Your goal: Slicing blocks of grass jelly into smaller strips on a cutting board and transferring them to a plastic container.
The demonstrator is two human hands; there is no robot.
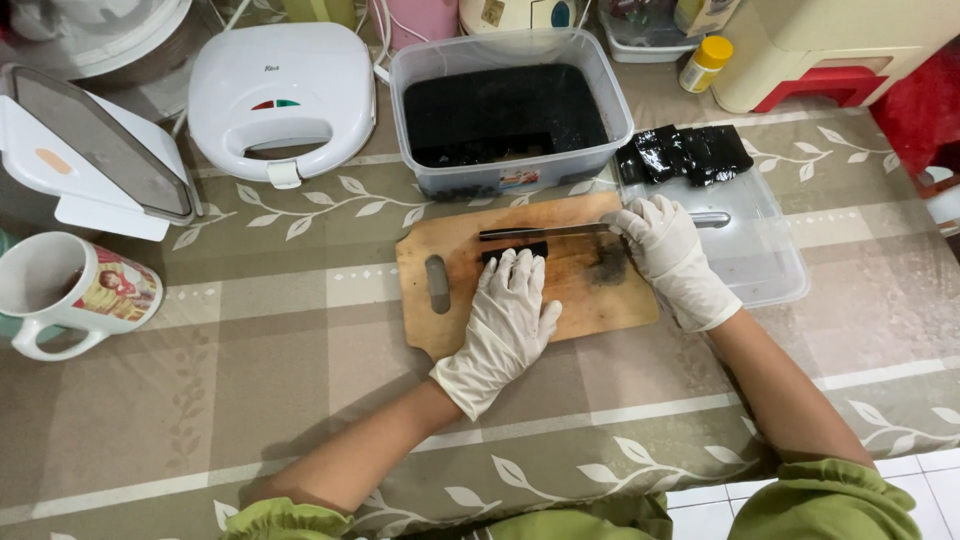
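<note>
On the rectangular wooden cutting board [560,290], the white-gloved left hand [503,325] presses nearly flat fingers [515,275] onto a small black jelly block [514,250]. The white-gloved right hand [668,252] is wrapped around a steel knife [560,231]. The clear plastic tub [505,105] behind holds black jelly; the clear lid [750,250] carries cut pieces [682,155].

I am counting around the cutting board [520,275]: one knife [560,231] and one black slab [515,250] lying on it, my two gloved hands over it, one tub [510,110] behind it, one lid [750,250] to its right, one mug [70,290] and one sandwich maker [282,95] to its left.
</note>
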